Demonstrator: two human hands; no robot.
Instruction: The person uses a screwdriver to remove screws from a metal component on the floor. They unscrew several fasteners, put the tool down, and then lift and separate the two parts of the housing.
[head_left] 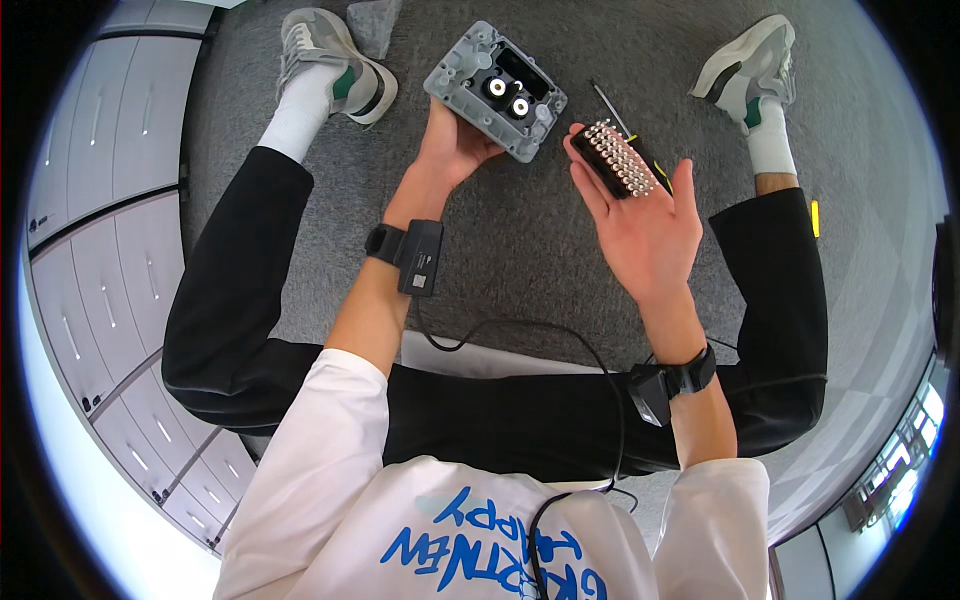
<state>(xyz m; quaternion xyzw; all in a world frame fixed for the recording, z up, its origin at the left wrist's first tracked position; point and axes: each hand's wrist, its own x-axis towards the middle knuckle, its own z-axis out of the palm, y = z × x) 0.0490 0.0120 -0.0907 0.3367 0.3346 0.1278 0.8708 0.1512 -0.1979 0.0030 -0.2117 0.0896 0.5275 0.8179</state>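
Observation:
My left hand (pixel 450 145) grips a grey plastic housing (pixel 545 125) by its lower left side, fingers partly hidden beneath it. The housing is tilted and shows screw posts along its rim and two round black parts with white centres inside. My right hand (pixel 645 235) is turned palm up with the thumb apart. Across its fingers rests a black block (pixel 590 160) covered with rows of small shiny silver studs or balls. Just past that hand a screwdriver (pixel 610 107) with a black and yellow handle lies on the carpet, its handle partly hidden by the hand.
My legs are spread on the grey carpet (pixel 500 250) around the work. A clear plastic bag (pixel 374 25) lies near my left shoe (pixel 335 65). Outside my right knee is a small yellow object (pixel 815 218). Grey cabinets (pixel 110 220) line the left side. A black cable (pixel 530 322) runs between my wrist devices.

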